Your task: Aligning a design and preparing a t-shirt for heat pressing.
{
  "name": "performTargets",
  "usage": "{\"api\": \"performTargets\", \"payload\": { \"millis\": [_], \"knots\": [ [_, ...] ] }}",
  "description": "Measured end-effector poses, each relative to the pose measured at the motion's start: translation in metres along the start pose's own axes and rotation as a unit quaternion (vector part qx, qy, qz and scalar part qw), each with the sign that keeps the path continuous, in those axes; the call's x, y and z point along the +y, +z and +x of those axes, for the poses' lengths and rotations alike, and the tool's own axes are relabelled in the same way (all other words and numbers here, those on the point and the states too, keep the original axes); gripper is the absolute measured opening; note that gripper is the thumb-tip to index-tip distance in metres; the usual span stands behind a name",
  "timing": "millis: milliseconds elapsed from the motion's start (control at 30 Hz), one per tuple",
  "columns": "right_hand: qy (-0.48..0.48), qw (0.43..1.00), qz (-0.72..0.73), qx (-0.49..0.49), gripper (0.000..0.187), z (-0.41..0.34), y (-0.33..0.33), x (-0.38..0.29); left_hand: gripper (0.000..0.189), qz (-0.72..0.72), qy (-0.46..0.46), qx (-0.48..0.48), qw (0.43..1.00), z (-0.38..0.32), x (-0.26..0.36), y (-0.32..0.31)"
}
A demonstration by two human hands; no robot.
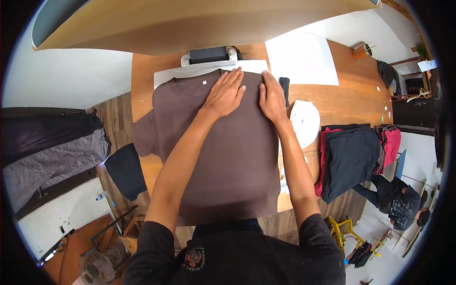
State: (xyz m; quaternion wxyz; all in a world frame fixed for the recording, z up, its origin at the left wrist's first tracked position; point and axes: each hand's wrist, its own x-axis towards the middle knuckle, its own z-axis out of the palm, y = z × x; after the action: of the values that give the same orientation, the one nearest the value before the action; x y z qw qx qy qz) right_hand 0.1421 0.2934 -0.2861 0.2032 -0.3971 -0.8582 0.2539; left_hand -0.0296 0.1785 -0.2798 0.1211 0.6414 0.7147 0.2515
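Observation:
A brown T-shirt (228,153) lies spread on the wooden table (356,96), its neckline at the far end and its hem towards me. A small white label shows inside the collar. My left hand (225,92) rests flat on the shirt near the right side of the neckline, thumb out to the side. At the shirt's upper right edge, my right hand (273,98) lies palm down, fingers pointing away. The sleeve on the left sticks out past the body; the other sleeve is not visible. A white board (249,65) shows beyond the shoulders.
Past the board stands a white-and-dark device (208,56) under a large tan overhang (160,28). To the right are a white sheet (302,60), a white cloth piece (305,123) and a pile of dark and red garments (351,156). A person (402,203) is at far right.

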Motion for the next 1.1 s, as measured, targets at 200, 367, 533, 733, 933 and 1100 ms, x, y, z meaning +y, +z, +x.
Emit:
{"api": "performTargets", "payload": {
  "millis": [200, 367, 533, 733, 933, 1100],
  "knots": [
    [-0.169, 0.983, 0.015, 0.07, 0.047, -0.056, 0.016, -0.047, 0.051, -0.07, 0.006, 0.098, 0.993, -0.052, 0.02, -0.013],
    [-0.143, 0.972, -0.134, -0.132, 0.055, -0.13, 0.003, -0.048, 0.053, 0.041, -0.113, 0.005, 0.993, -0.167, 0.027, -0.024],
    [0.067, 0.997, 0.038, -0.032, 0.056, -0.154, -0.012, 0.004, 0.059, 0.019, -0.266, -0.001, 0.964, -0.276, 0.004, -0.035],
    [0.092, 0.988, 0.11, 0.051, 0.051, -0.153, -0.008, -0.002, 0.065, -0.142, -0.291, 0.206, 0.923, -0.301, -0.012, -0.03],
    [-0.16, 0.985, -0.05, 0.033, 0.053, -0.22, 0.011, -0.09, 0.064, 0.019, -0.279, 0.058, 0.958, -0.288, 0.043, -0.025],
    [-0.127, 0.979, -0.125, -0.101, 0.054, -0.255, 0.007, -0.085, 0.063, 0.116, -0.189, -0.034, 0.974, -0.303, 0.064, -0.019]
  ]
}}
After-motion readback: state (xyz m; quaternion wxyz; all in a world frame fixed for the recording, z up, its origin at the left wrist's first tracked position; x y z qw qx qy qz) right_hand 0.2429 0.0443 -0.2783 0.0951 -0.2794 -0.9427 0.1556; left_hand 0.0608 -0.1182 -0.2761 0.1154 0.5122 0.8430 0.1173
